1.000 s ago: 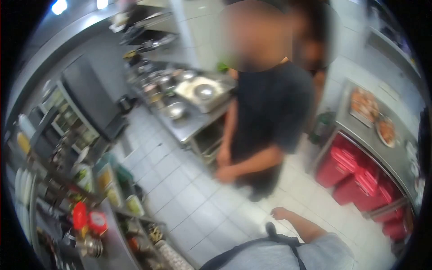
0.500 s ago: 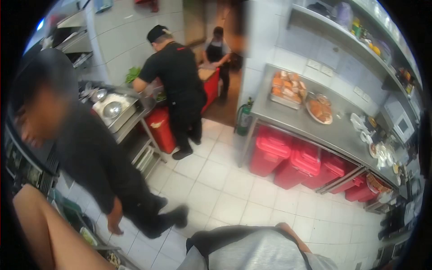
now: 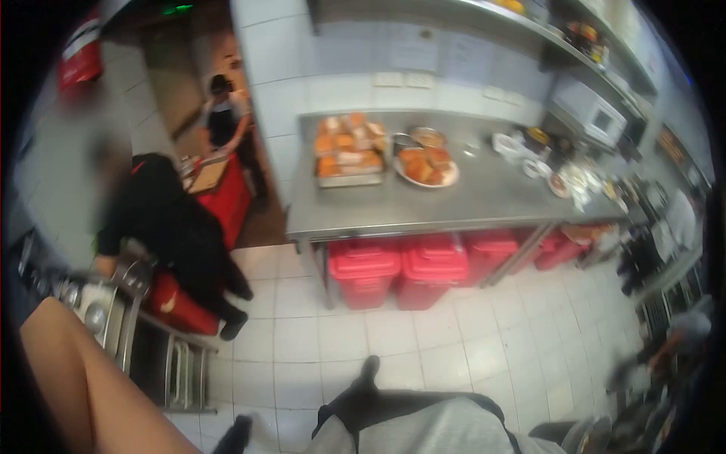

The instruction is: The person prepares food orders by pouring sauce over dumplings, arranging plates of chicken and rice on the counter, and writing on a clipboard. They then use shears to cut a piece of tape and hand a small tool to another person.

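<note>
My left arm (image 3: 91, 386) is bent across the lower left, its elbow raised. Its hand lies outside the picture, so what it touches does not show. Neither does my right hand appear. Below me are my grey shirt (image 3: 423, 427) and a dark shoe (image 3: 369, 368) on the tiles. Ahead, a metal tray (image 3: 352, 180) on the steel counter (image 3: 340, 212) bears stacked orange-and-white blocks of food. Beside it, an oval white plate (image 3: 446, 181) carries brownish-orange pieces.
Red lidded bins (image 3: 367, 272) stand under the counter. A person in black (image 3: 170, 212) leans over a worktop at left; another person (image 3: 224, 125) stands in the doorway. A microwave (image 3: 594, 113) is at the right. White floor tiles (image 3: 439, 348) run between.
My view has swung right and nearer to the counter. The close co-worker at the left has left the picture. My right forearm, partly visible before, no longer shows.
</note>
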`<state>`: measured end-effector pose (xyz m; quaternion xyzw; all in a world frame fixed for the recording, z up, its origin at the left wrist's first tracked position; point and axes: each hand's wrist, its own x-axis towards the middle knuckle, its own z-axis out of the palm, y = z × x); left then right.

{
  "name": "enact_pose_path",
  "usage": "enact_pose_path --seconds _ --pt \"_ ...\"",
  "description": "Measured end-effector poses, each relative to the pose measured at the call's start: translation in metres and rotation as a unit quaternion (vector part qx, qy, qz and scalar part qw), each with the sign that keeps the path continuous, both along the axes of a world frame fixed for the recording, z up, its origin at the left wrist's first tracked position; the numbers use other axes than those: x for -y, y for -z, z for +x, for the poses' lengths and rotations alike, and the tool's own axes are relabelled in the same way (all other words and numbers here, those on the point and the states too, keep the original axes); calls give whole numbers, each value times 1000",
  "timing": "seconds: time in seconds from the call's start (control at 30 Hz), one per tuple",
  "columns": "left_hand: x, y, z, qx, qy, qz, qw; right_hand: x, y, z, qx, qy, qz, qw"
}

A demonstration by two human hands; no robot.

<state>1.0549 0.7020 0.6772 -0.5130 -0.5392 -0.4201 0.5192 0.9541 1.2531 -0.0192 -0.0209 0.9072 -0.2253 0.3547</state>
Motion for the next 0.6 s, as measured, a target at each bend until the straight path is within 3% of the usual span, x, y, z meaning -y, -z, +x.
enact_pose_path --seconds 0.13,0.2,0.27,0.3,0.33,0.4,0.47,0.5,0.53,0.6 --pt "2 0 -119 6 99 19 995 15 -26 -37 -50 -55 -6 997" --pt "-7 -5 -181 7 161 14 987 14 -47 -64 -72 -3 -22 997" --pt "-24 -7 -233 8 214 5 977 9 -68 -99 -45 152 -101 982" --pt "-35 -9 -259 11 238 3 971 7 -84 -108 -86 243 -149 955" --pt "-46 -10 -283 13 261 3 965 5 -103 -107 -93 263 -145 949" --pt "-74 -9 -331 19 304 1 952 -3 -133 -108 -86 487 -279 824" --pt "-108 -6 -374 26 345 -3 938 -23 -129 -79 -74 526 -261 806" --pt "-128 -4 -394 31 362 -7 931 -50 -89 -55 -75 479 -178 856" --pt "-150 1 -409 35 376 -11 926 -57 -82 -34 -152 374 -31 914" --pt "-192 7 -438 49 403 -21 914 -76 -70 9 -45 467 5 883"
